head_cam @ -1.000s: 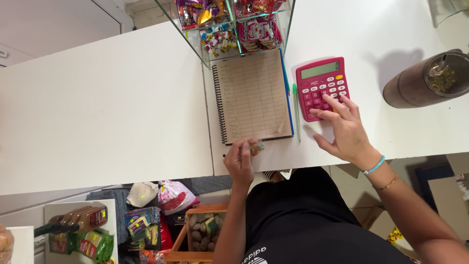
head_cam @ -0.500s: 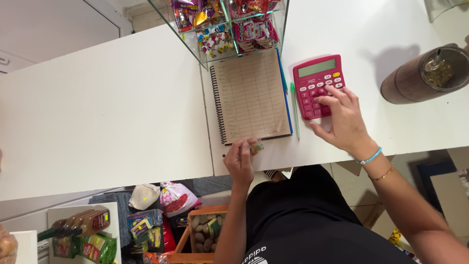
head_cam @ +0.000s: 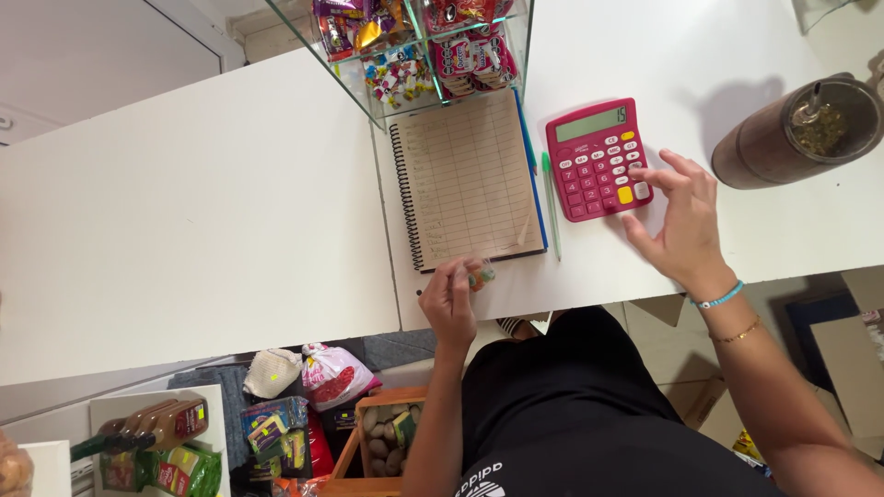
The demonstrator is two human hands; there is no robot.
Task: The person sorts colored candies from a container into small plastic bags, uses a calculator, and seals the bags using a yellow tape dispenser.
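A pink calculator [head_cam: 594, 156] lies on the white counter [head_cam: 203, 212]. My right hand [head_cam: 680, 221] hovers at its lower right corner, fingers spread, fingertips near the keys. My left hand [head_cam: 451, 299] rests at the counter's near edge, its fingers closed on a small wrapped candy [head_cam: 481, 275]. Between the hands lies an open spiral notebook [head_cam: 468, 179] with lined columns, and a green pen [head_cam: 550, 204] lies along its right edge.
A glass display case [head_cam: 414, 46] full of wrapped sweets stands behind the notebook. A brown cup with a metal straw [head_cam: 796, 129] sits at the right. Below the counter are bags, packets and a wooden box of goods [head_cam: 382, 437].
My right hand has pulled back off the calculator keys toward the right. The left hand stays at the counter edge with the candy.
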